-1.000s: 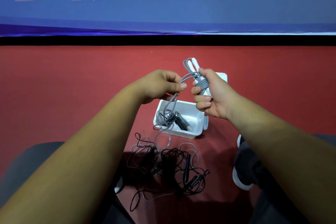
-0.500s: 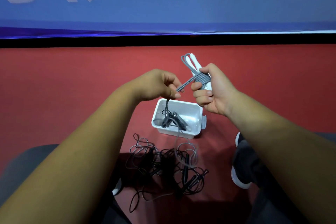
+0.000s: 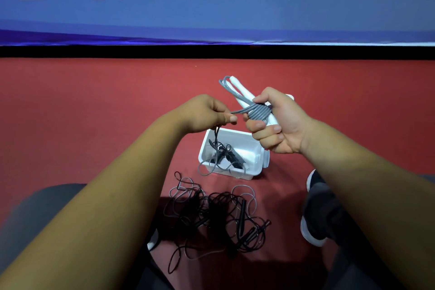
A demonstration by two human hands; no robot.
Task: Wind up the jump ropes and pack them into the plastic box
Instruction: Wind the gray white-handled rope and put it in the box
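head: ribbed grey cord [image 3: 259, 112] coils

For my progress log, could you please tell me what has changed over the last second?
More turns of the gray cord now wrap the white handles, and the slack hanging toward the box has shortened. The left hand still pinches the cord and the right hand still grips the handles. The box and the black ropes on the floor have not moved.
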